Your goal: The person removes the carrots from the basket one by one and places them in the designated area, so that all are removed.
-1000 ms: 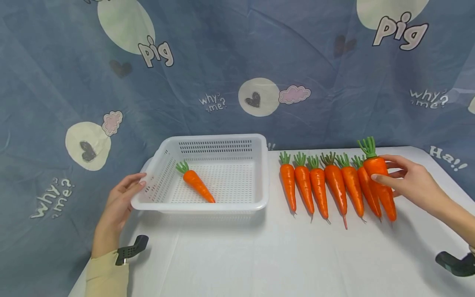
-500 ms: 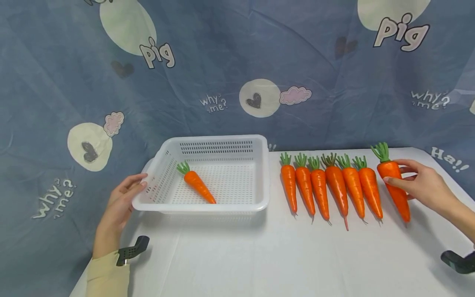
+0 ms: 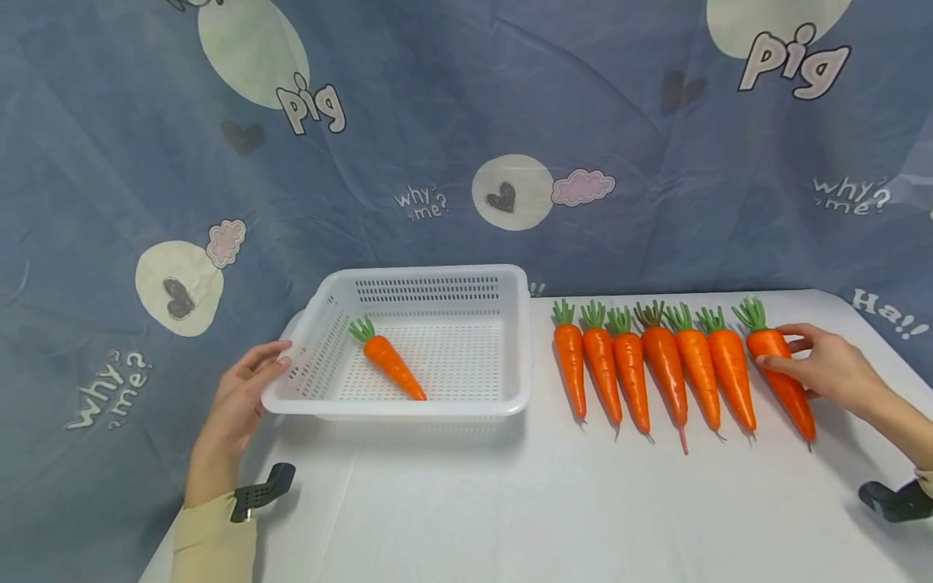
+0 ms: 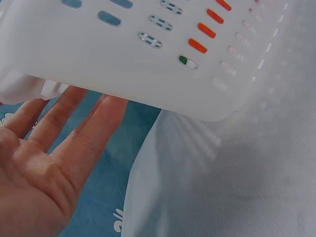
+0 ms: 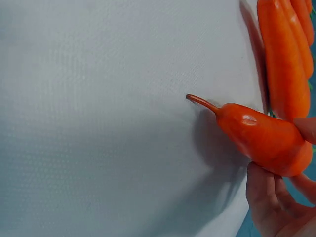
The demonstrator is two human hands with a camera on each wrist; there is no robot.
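At the right end of a row of orange carrots (image 3: 731,376) with green tops, my right hand (image 3: 838,368) pinches one carrot (image 3: 790,397) between thumb and fingers. This carrot slants at or just above the table, its tip towards me; the right wrist view shows its thin root (image 5: 200,101) and shadow. My left hand (image 3: 236,401) holds the left end of a white perforated plastic basket (image 3: 394,407). In the left wrist view its fingers (image 4: 101,123) reach under the rim, fingertips hidden. Inside the basket lies a single carrot (image 3: 394,368).
A white cloth covers the table (image 3: 554,502). Behind it hangs a blue printed curtain (image 3: 408,105), close to the basket and the carrot tops. The row of carrots starts just right of the basket.
My right hand has moved the carrot rightwards and down, from over the row's end to a place beside it. The left hand and basket have stayed put.
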